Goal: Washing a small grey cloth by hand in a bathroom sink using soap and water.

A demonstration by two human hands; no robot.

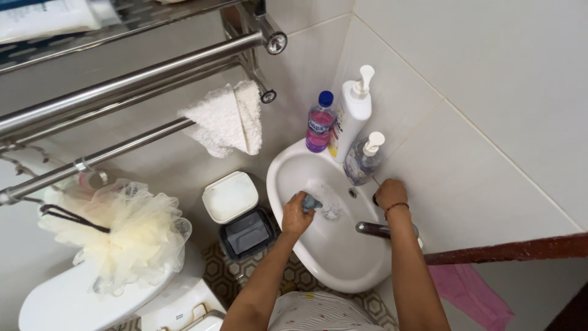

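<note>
I see little free room: the white oval sink [306, 245] is wedged into a tiled corner, its rim close to the wall on the right and to the small grey pedal bin [245, 230] with a white lid on the left. My left hand [297, 214] is inside the basin, its fingers closed around a blue-grey cloth [311, 201] pressed against the wet, glossy bowl near the drain. My right hand [391, 193] rests at the back rim near the wall; I cannot tell whether its fingers grip anything. The chrome tap spout [373, 229] juts over the basin just beside my right forearm, narrowing the way across.

On the far rim stand three bottles close together: a purple bottle [320, 125] with a blue cap, a tall white pump bottle [352, 113] and a small clear pump bottle [362, 160]. Overhead, smooth metal towel rails [135, 79] carry a nubbly white cloth [225, 117]. A frothy cream mesh sponge [122, 236] hangs above the white toilet [79, 300].
</note>
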